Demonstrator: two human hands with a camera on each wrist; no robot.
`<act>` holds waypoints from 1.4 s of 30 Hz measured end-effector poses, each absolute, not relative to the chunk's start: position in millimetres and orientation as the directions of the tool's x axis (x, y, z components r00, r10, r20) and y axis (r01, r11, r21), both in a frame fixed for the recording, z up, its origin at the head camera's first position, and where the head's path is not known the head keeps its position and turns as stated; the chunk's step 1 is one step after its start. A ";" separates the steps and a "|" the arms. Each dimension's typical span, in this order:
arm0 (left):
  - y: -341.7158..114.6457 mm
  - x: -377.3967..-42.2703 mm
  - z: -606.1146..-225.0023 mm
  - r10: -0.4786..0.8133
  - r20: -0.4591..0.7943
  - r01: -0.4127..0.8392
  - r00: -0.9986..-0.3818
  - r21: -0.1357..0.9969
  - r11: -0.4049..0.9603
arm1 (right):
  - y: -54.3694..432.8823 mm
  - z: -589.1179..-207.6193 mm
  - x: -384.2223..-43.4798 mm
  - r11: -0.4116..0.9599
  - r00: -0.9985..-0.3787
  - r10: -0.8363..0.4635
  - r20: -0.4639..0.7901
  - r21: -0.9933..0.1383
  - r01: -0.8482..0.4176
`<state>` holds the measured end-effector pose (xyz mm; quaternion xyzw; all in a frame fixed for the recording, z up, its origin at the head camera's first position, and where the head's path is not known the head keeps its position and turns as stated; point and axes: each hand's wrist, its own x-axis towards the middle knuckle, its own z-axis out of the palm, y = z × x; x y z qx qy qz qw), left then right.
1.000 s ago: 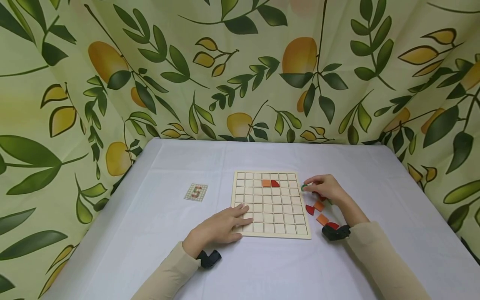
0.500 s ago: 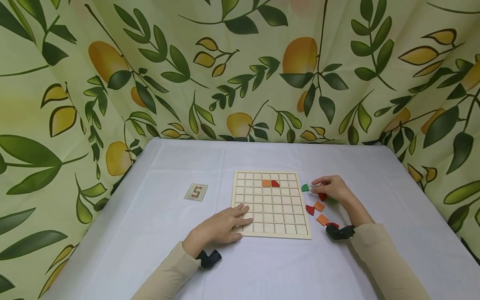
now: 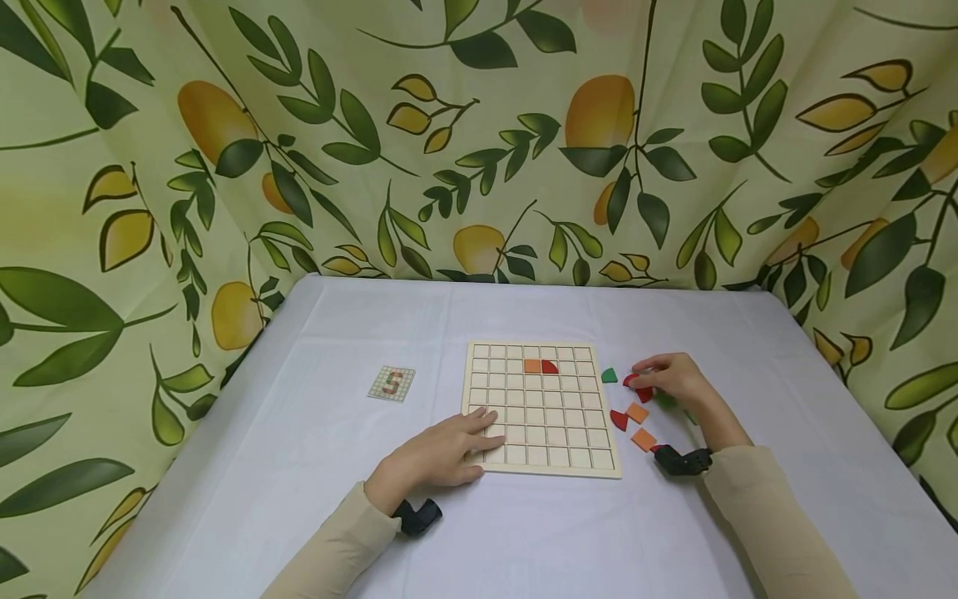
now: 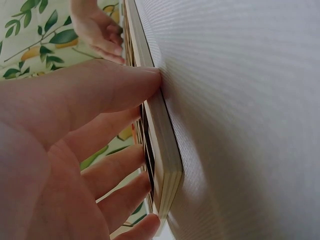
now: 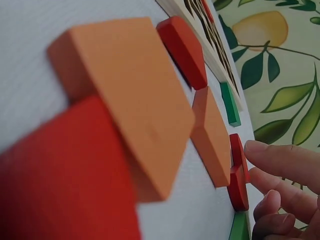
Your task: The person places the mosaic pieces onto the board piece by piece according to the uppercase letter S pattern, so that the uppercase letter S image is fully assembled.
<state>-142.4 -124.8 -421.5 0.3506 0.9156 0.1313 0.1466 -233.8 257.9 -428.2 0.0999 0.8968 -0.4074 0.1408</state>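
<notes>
My left hand (image 3: 437, 453) rests on the lower left corner of a square wooden grid board (image 3: 557, 433). Its fingers spread over the board, and in the left wrist view the thumb (image 4: 125, 85) lies against the board's edge. An orange square (image 3: 532, 366) and a red quarter-circle piece (image 3: 550, 367) sit side by side in the grid. Right of the board, my right hand (image 3: 669, 376) has its thumb and a finger at another red quarter-circle piece (image 3: 629, 381), seemingly pinching it. The right wrist view shows those fingertips at this piece (image 5: 237, 150), low on the table.
A green piece (image 3: 609, 375) lies by the board's right edge. Below it are a red piece (image 3: 619, 419) and two orange squares (image 3: 637, 413). Another green piece (image 3: 663, 400) is partly under my right hand. A patterned card (image 3: 391, 384) lies left of the board.
My right hand has let go of the green piece by the board and moved slightly right to a red piece. My left hand has stayed on the board.
</notes>
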 end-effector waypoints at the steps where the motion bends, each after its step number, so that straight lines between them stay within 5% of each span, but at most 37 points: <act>1: -124.8 -142.4 -421.6 0.680 -0.178 0.603 -0.711 0.343 0.720 | 258.6 -429.0 -234.0 0.648 -0.941 0.062 -0.333 -0.704 0.292; 42: -124.2 -142.7 -420.9 0.674 -0.181 0.588 -0.716 0.363 0.723 | 264.9 -427.4 -243.5 0.676 -0.933 0.040 -0.358 -0.678 0.289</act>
